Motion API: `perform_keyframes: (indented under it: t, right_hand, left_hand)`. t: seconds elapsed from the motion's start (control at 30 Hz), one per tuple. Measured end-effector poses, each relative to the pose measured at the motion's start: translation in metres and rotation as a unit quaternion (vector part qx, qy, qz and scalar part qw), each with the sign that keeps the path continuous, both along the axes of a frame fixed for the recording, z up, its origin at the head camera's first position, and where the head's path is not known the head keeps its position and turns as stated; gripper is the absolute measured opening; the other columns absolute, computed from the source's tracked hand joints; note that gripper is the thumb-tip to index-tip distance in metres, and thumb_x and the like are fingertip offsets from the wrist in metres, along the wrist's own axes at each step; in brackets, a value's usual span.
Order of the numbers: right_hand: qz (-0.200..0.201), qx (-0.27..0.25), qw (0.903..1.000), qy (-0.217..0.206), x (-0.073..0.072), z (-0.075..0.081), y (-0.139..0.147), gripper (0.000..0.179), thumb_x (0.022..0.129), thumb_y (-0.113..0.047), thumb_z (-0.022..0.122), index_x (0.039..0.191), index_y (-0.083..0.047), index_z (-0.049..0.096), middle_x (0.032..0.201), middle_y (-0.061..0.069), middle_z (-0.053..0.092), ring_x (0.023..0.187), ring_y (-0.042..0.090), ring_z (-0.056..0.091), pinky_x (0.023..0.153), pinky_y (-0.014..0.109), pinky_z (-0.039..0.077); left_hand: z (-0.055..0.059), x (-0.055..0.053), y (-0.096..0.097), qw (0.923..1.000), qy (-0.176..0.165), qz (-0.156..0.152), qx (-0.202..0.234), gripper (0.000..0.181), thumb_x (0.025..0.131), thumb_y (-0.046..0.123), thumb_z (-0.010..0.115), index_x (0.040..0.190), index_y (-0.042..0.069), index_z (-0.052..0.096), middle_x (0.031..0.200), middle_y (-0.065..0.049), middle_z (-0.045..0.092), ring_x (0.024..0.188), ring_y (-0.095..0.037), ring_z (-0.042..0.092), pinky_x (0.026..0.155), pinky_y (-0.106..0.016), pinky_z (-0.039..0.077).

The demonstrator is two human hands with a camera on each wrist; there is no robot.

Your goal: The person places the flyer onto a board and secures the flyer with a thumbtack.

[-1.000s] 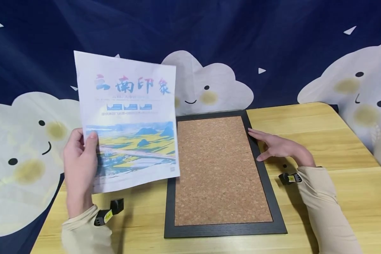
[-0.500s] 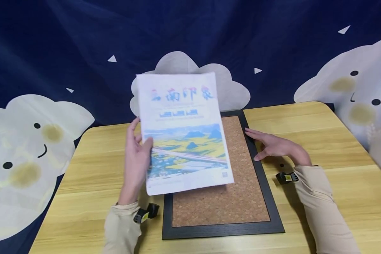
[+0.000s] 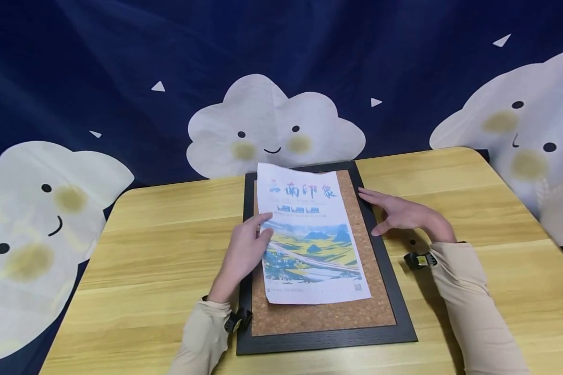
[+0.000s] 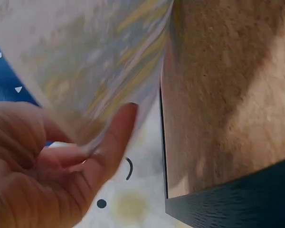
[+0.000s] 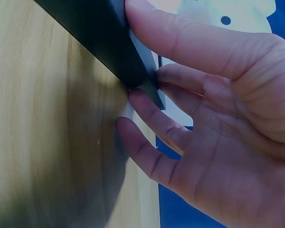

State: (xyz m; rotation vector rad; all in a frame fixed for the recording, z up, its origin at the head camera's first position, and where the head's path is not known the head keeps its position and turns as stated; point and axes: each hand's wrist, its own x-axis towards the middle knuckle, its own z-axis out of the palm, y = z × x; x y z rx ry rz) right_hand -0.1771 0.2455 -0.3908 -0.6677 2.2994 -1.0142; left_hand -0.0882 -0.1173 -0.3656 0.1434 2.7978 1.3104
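Note:
A printed poster (image 3: pixel 314 263), white with coloured Chinese characters and a yellow-and-blue landscape, lies over a cork panel (image 3: pixel 352 316) inside a black frame (image 3: pixel 326 340). My left hand (image 3: pixel 247 244) pinches the poster's left edge. Its thumb is on the printed face and its fingers are behind, as the left wrist view shows, where the poster (image 4: pixel 85 52) bends in the grip. On the frame's right border my right hand (image 3: pixel 405 212) rests with its fingers spread and relaxed. In the right wrist view, thumb and fingertips of that hand (image 5: pixel 204 109) meet the frame's edge (image 5: pixel 92 35).
The frame lies flat on a wooden table (image 3: pixel 159 265), with bare wood to its left and right. A dark blue curtain (image 3: pixel 309 41) with smiling white clouds (image 3: pixel 272 114) hangs behind the table. Dark wrist devices (image 3: pixel 419 259) sit at both sleeves.
My left hand has carried the poster rightward and down, from left of the frame to over the cork panel. The right hand has stayed at the frame's right border.

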Motion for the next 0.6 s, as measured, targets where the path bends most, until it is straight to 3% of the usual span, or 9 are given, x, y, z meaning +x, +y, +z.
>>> perform_keyframes:
  t: [0.03,0.1,0.2,0.3,0.4,0.6]
  right_hand:
    - [0.000,0.001,1.0000,0.000,-0.0004,0.0001,-0.0006,0.105,0.083,-0.010,0.086,0.159,0.013,0.017,0.168,0.032,0.004,0.152,0.056,0.003,0.116,0.071,0.018]
    - [0.000,0.002,1.0000,-0.001,-0.0008,0.0001,-0.0010,0.104,0.084,-0.010,0.085,0.160,0.012,0.017,0.168,0.032,0.004,0.152,0.056,0.003,0.116,0.071,0.019]
    - [-0.001,0.004,1.0000,-0.004,-0.0013,0.0000,-0.0018,0.103,0.084,-0.010,0.085,0.160,0.012,0.017,0.168,0.032,0.004,0.152,0.055,0.002,0.116,0.071,0.019]
    - [-0.002,0.003,1.0000,-0.006,-0.0010,0.0004,-0.0018,0.104,0.084,-0.010,0.085,0.160,0.012,0.017,0.168,0.032,0.004,0.152,0.056,0.001,0.116,0.071,0.019]
    - [-0.004,0.002,1.0000,-0.008,-0.0004,0.0007,-0.0013,0.105,0.083,-0.010,0.086,0.160,0.011,0.017,0.168,0.032,0.004,0.152,0.055,0.001,0.116,0.072,0.018]
    - [-0.008,0.001,0.9999,-0.013,-0.0013,0.0003,-0.0015,0.106,0.082,-0.009,0.086,0.160,0.012,0.017,0.168,0.031,0.003,0.152,0.055,0.000,0.116,0.072,0.018]
  left_hand:
    - [-0.0010,0.0000,-0.0003,0.9998,-0.015,-0.008,-0.011,0.040,0.104,0.006,0.060,0.143,-0.001,0.060,0.066,-0.008,0.052,0.052,-0.025,0.047,0.049,-0.030,0.036]
    - [-0.0023,-0.0001,-0.0008,0.9982,-0.031,-0.028,-0.043,0.040,0.104,0.008,0.061,0.143,-0.002,0.060,0.076,-0.009,0.060,0.063,-0.022,0.055,0.056,-0.030,0.043]
    - [-0.0049,-0.0002,-0.0009,0.9939,-0.049,-0.050,-0.085,0.044,0.103,0.010,0.063,0.145,-0.002,0.058,0.118,-0.018,0.070,0.103,-0.028,0.067,0.084,-0.042,0.056]
    - [-0.0076,-0.0006,-0.0008,0.9902,-0.060,-0.063,-0.110,0.049,0.103,0.010,0.064,0.150,-0.001,0.053,0.151,-0.020,0.053,0.139,-0.033,0.051,0.110,-0.052,0.044]
    - [-0.0092,-0.0012,-0.0003,0.9868,-0.071,-0.068,-0.128,0.054,0.103,0.012,0.064,0.154,0.000,0.048,0.156,-0.020,0.047,0.146,-0.036,0.043,0.114,-0.054,0.039]
    - [-0.0100,-0.0015,-0.0004,0.9766,-0.063,-0.070,-0.193,0.062,0.102,0.021,0.069,0.156,0.003,0.045,0.154,-0.024,0.047,0.140,-0.041,0.045,0.109,-0.056,0.043]
